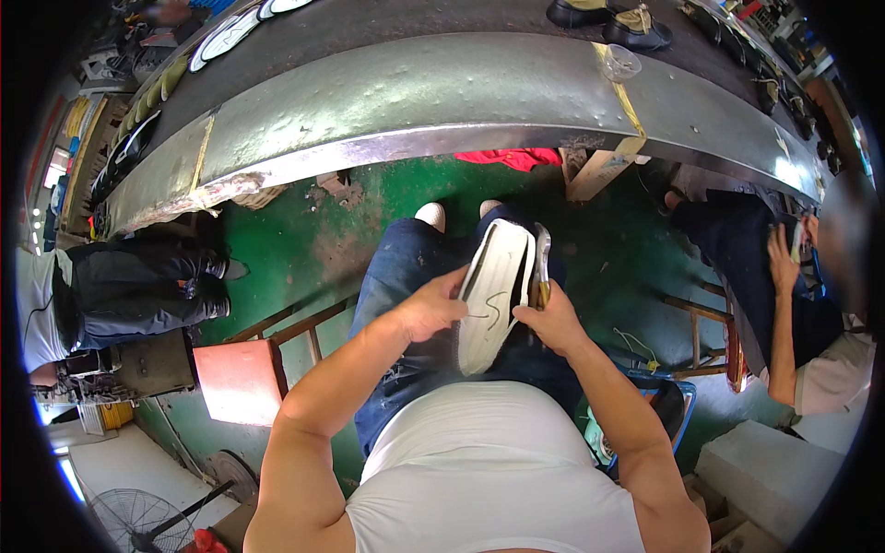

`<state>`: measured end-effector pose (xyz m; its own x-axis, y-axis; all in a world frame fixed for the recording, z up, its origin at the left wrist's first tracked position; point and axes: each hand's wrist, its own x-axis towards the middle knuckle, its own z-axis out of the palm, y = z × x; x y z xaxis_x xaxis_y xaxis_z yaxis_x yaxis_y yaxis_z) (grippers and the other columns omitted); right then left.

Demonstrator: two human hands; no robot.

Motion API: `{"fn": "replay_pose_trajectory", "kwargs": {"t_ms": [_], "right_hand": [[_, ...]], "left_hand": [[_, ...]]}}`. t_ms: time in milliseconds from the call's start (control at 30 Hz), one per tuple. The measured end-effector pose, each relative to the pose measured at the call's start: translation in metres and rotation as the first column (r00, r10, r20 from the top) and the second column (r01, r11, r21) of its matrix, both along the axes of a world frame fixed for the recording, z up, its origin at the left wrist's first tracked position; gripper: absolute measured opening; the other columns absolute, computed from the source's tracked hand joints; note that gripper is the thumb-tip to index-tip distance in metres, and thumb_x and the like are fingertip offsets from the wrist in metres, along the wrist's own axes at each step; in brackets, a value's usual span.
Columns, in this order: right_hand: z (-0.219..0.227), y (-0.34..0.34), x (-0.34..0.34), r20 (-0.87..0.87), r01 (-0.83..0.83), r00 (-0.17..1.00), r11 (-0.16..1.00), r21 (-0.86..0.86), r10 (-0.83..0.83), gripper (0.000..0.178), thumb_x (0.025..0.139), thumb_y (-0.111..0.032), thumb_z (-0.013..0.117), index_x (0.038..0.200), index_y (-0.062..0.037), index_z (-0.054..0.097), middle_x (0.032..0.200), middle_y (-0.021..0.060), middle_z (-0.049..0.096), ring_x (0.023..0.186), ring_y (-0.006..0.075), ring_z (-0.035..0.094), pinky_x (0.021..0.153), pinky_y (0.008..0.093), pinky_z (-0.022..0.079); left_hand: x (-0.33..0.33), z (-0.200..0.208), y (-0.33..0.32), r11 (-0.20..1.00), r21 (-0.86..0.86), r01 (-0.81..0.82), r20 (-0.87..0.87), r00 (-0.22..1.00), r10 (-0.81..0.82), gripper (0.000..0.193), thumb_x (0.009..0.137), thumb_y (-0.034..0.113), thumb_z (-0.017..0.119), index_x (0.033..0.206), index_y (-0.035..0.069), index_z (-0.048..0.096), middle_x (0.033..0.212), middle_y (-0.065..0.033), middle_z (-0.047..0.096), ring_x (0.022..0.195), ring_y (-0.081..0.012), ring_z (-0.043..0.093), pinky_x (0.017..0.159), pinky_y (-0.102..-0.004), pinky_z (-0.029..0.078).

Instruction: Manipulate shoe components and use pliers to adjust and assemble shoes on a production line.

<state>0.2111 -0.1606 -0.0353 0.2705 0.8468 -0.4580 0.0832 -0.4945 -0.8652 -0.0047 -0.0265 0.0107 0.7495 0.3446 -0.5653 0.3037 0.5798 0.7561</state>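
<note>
Over my lap lies an unfinished shoe [495,300], its white underside turned up, with a dark squiggle drawn on it. Dark gaps show along the edges of this white face. My left hand [435,305] grips the shoe's left side, the thumb on the white face. In my right hand [555,319] is a hand tool [542,263] with a curved silver head and a yellow-brown handle; its exact kind I cannot make out. The tool stands upright beside the shoe's right edge, and my right thumb reaches that edge.
Ahead runs a conveyor with a metal border [369,101], bearing shoes [636,28] and white soles [226,39]. A clear plastic cup [620,63] stands on the border. People sit at left [138,286] and right [784,286]. Behind me are a red-topped stool [238,382] and a fan [138,530].
</note>
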Motion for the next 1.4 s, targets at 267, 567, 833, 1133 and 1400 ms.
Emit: {"fn": "replay_pose_trajectory", "kwargs": {"t_ms": [267,567,833,1133,1400], "right_hand": [[0.093,-0.023,0.033,0.307,-0.61,0.724,0.781,-0.132,0.618,0.05,0.092,-0.016,0.062,0.136,0.0057,0.05,0.105,0.0232,0.066,0.097,0.0404,0.064,0.088,0.0434,0.051],[0.127,0.03,0.011,0.387,-0.791,0.25,0.418,-0.446,0.887,0.028,0.091,-0.018,0.063,0.106,0.0055,0.059,0.093,0.0214,0.068,0.086,0.0401,0.067,0.076,0.0481,0.054],[0.055,0.0,-0.021,0.375,-0.601,0.726,0.797,-0.063,0.577,0.032,0.091,-0.018,0.063,0.113,0.0039,0.057,0.099,0.0261,0.066,0.095,0.0443,0.064,0.084,0.0502,0.051],[0.069,0.034,0.008,0.709,-0.571,0.523,0.812,-0.122,0.474,0.029,0.091,-0.012,0.062,0.114,0.0047,0.055,0.1,0.0234,0.066,0.093,0.0422,0.065,0.083,0.0478,0.053],[0.096,0.052,0.048,0.139,-0.502,0.807,0.79,-0.351,0.574,0.029,0.099,-0.027,0.058,0.105,0.0019,0.059,0.081,0.0183,0.066,0.075,0.0297,0.067,0.071,0.0416,0.052]], "left_hand": [[-0.01,-0.037,-0.043,0.959,0.28,-0.051,0.059,0.998,0.036,0.105,0.081,0.007,0.069,0.16,0.004,0.0,0.157,-0.0229,0.033,0.145,-0.0299,0.034,0.118,-0.0334,0.027],[0.004,-0.006,-0.038,0.821,-0.452,-0.349,0.075,0.902,0.425,0.079,0.105,0.046,0.044,0.161,0.005,0.004,0.165,-0.0125,0.019,0.151,-0.0225,0.021,0.121,-0.0338,0.019],[0.005,-0.081,-0.038,0.812,0.482,-0.329,-0.21,0.856,0.472,0.061,0.109,0.042,0.025,0.14,-0.003,0.051,0.13,-0.0276,0.062,0.125,-0.0374,0.059,0.107,-0.0378,0.043],[0.008,-0.05,-0.036,0.55,0.824,-0.137,-0.067,0.94,0.334,0.049,0.106,0.026,0.04,0.15,0.004,0.04,0.14,-0.0293,0.052,0.12,-0.0449,0.058,0.102,-0.0426,0.049],[0.014,-0.03,-0.015,0.468,0.825,0.317,-0.371,0.928,0.027,0.06,0.102,0.026,0.047,0.158,0.024,0.025,0.149,-0.0334,0.038,0.094,-0.0491,0.067,0.087,-0.0495,0.057]]}}
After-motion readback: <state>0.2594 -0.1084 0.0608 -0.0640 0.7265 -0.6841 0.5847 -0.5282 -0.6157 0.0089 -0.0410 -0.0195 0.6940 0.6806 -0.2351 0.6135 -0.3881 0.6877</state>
